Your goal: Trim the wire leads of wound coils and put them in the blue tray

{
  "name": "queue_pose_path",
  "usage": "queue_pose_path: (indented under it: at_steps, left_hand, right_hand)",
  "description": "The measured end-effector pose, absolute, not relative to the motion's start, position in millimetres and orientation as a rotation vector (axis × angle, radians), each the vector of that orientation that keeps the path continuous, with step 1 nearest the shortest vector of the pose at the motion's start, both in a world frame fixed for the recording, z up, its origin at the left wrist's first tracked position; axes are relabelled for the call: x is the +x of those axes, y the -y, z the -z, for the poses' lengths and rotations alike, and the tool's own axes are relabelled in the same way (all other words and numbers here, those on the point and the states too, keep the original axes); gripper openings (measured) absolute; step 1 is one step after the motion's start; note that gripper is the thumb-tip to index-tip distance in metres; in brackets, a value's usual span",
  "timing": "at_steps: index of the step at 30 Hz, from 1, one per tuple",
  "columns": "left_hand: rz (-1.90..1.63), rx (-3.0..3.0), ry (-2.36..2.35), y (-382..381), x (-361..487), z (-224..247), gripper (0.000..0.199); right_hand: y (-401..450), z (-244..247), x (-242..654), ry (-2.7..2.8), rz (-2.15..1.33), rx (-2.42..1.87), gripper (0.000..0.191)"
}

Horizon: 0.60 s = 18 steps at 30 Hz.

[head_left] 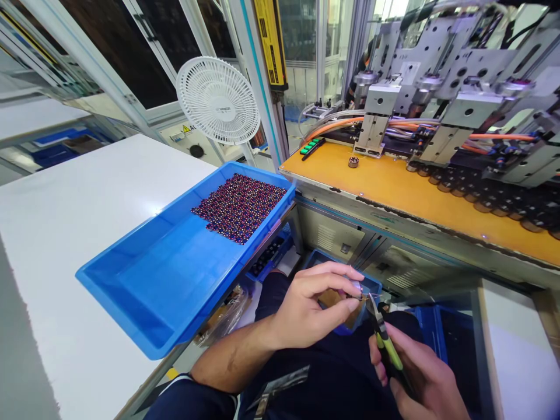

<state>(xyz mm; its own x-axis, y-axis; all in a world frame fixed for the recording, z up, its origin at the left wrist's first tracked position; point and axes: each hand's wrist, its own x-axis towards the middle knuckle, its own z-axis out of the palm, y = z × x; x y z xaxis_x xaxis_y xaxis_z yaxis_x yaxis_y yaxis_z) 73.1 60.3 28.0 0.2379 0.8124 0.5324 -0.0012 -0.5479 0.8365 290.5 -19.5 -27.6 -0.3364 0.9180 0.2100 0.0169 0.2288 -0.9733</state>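
My left hand point(306, 303) pinches a small shiny part point(357, 288) between thumb and fingers, above my lap. Thin wires stick out of the part to the right. In my right hand point(420, 367) is a pair of wire cutters point(388, 344) with green and black handles. The cutters' jaws point up and sit right by the thin wires; whether they touch them I cannot tell. Below my left hand stands a blue bin point(371, 286), partly hidden by my fingers. A large blue tray point(153, 286) to the left holds many small dark red and black parts point(245, 207) at its far end.
The tray rests on a white table point(87, 204). Behind it stands a white fan point(219, 102). At the right, a machine point(437, 105) rises over an orange bench top point(336, 172), with a row of round parts point(485, 201), a single round part point(353, 162) and a black pen point(313, 149).
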Motion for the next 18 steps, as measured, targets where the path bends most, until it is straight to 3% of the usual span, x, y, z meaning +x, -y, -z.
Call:
queue_pose_path:
  at_steps: [9, 18]
  left_hand:
    - [-1.398, 1.863, -0.684, -61, 71, -22, 0.009]
    - [-1.538, 1.908, -0.591, -61, 73, -12, 0.041]
  right_hand:
    - [30, 34, 288, 1.319, -1.279, -1.201, 0.042]
    - [22, 11, 301, 1.469, -1.419, -0.93, 0.049]
